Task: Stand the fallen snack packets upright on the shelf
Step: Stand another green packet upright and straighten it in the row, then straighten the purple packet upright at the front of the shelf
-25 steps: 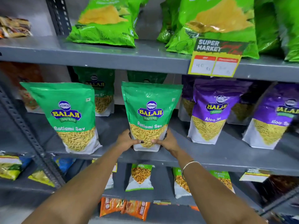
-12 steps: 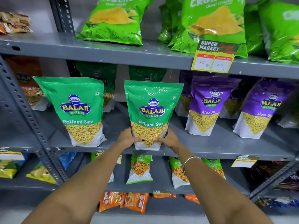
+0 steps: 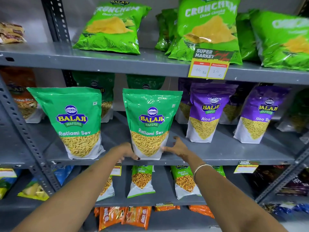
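Note:
A green Ratlami Sev packet [image 3: 151,124] stands upright at the front of the grey middle shelf [image 3: 217,158]. My left hand [image 3: 125,151] is at its lower left corner, thumb tip touching the bottom edge. My right hand [image 3: 178,147] is beside its lower right corner with fingers spread, fingertips just at the packet's edge. Neither hand is closed around it. A second Ratlami Sev packet [image 3: 75,123] stands to the left. Two purple Aloo Sev packets [image 3: 207,113] [image 3: 260,116] stand to the right.
On the top shelf, green Crunchem chip bags [image 3: 110,29] [image 3: 209,30] lean back or lie flat behind a price tag [image 3: 209,67]. More packets stand behind the front row. Lower shelves hold small green [image 3: 142,181] and orange packets [image 3: 123,216]. A slotted upright [image 3: 28,139] is at left.
Both hands held the base of the middle green packet before; now the fingers have opened and drawn slightly away. The view has tilted up and moved closer.

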